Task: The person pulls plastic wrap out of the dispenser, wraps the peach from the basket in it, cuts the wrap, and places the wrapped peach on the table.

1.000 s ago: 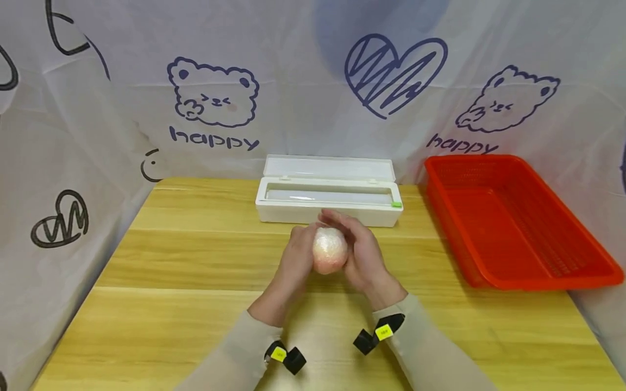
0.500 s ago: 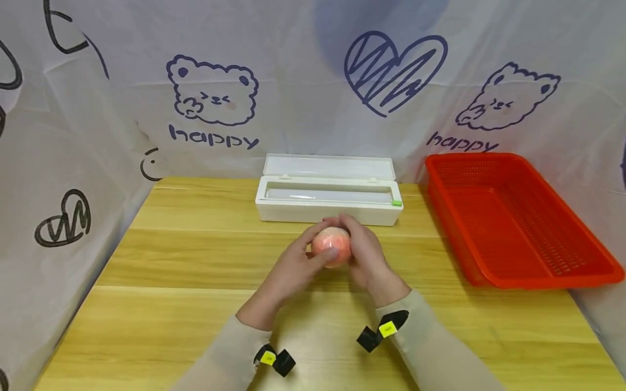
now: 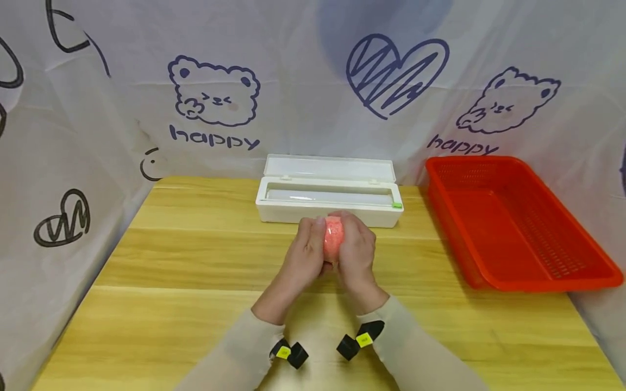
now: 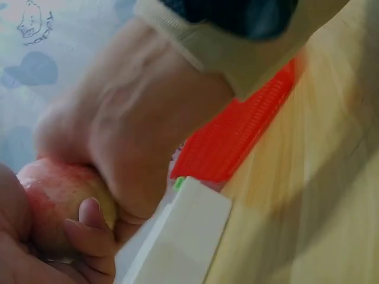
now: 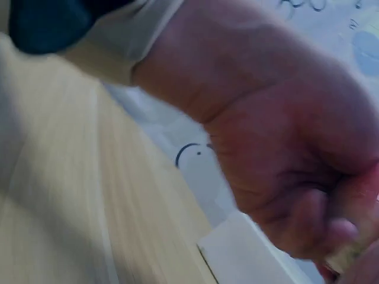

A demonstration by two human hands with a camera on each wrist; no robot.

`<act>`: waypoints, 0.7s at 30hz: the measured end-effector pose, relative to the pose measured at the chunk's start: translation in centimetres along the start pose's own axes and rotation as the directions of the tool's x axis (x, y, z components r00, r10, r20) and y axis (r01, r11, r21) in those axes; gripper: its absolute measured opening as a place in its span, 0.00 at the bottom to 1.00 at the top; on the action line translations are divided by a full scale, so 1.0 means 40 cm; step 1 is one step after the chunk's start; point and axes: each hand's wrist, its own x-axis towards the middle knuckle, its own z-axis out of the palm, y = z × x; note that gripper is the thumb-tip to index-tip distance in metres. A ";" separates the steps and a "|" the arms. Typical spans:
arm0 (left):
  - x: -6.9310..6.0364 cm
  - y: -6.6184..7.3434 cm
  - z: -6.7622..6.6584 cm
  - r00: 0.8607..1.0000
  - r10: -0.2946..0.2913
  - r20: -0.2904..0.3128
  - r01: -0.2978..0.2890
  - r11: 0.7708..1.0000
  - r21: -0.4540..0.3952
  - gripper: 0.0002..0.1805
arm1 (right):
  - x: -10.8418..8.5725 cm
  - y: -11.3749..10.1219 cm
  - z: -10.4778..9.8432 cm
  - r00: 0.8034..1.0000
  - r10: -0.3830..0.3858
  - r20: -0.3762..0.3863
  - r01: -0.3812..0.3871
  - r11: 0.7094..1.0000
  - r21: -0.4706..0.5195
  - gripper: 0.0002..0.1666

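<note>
A round pink-red fruit (image 3: 333, 239), shiny as if covered in clear film, is held between both hands above the table. My left hand (image 3: 301, 259) grips its left side, the thumb lying near the top. From the right, my right hand (image 3: 358, 251) wraps its curled fingers round the other side. Close up in the left wrist view, the fruit (image 4: 50, 207) shows red and yellowish skin, and the hands cover much of it. Just behind the hands stands a white cling film dispenser (image 3: 283, 213) with its lid raised and a green slider at its right end.
At the right of the wooden table (image 3: 186, 260) sits a red plastic basket (image 3: 489, 239) with perforated sides. A white printed cloth (image 3: 303, 108) hangs behind the table and along its left side.
The fruit has been turned between the hands, from its pale whitish side to its pink-red side. My right hand has closed further round it, and my left thumb has shifted up.
</note>
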 end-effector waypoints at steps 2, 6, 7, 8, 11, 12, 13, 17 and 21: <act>0.006 0.006 -0.008 0.999 -0.036 0.025 0.037 0.999 -0.034 0.28 | 0.004 -0.006 -0.008 0.995 0.067 0.075 -0.075 0.992 0.102 0.23; 0.018 0.018 -0.031 0.990 -0.084 0.112 0.098 0.986 -0.134 0.33 | 0.011 -0.016 -0.026 0.965 0.118 0.236 -0.157 0.975 0.154 0.26; 0.020 0.019 -0.036 0.986 -0.098 0.133 0.120 0.978 -0.170 0.34 | 0.013 -0.016 -0.028 0.962 0.110 0.249 -0.149 0.979 0.142 0.26; 0.022 0.020 -0.041 0.983 -0.099 0.157 0.129 0.972 -0.197 0.36 | 0.014 -0.017 -0.028 0.962 0.110 0.250 -0.148 0.979 0.139 0.25; 0.021 0.018 -0.058 0.965 -0.066 0.253 0.133 0.957 -0.258 0.35 | 0.029 -0.021 -0.031 0.968 0.147 0.202 -0.190 0.959 0.213 0.22; 0.020 0.017 -0.064 0.961 -0.049 0.273 0.122 0.959 -0.255 0.33 | 0.036 -0.023 -0.034 0.969 0.175 0.175 -0.216 0.943 0.252 0.21; 0.018 0.017 -0.071 0.958 -0.040 0.283 0.109 0.966 -0.233 0.33 | 0.042 -0.026 -0.038 0.966 0.210 0.150 -0.246 0.925 0.290 0.21; 0.012 0.015 -0.087 0.952 0.046 0.302 -0.034 0.998 -0.045 0.48 | 0.056 -0.034 -0.048 0.954 0.274 0.125 -0.301 0.895 0.330 0.20; 0.014 0.010 -0.072 0.950 0.132 0.283 -0.159 0.984 0.076 0.52 | 0.044 -0.036 -0.045 0.983 0.117 0.140 -0.155 0.942 0.299 0.23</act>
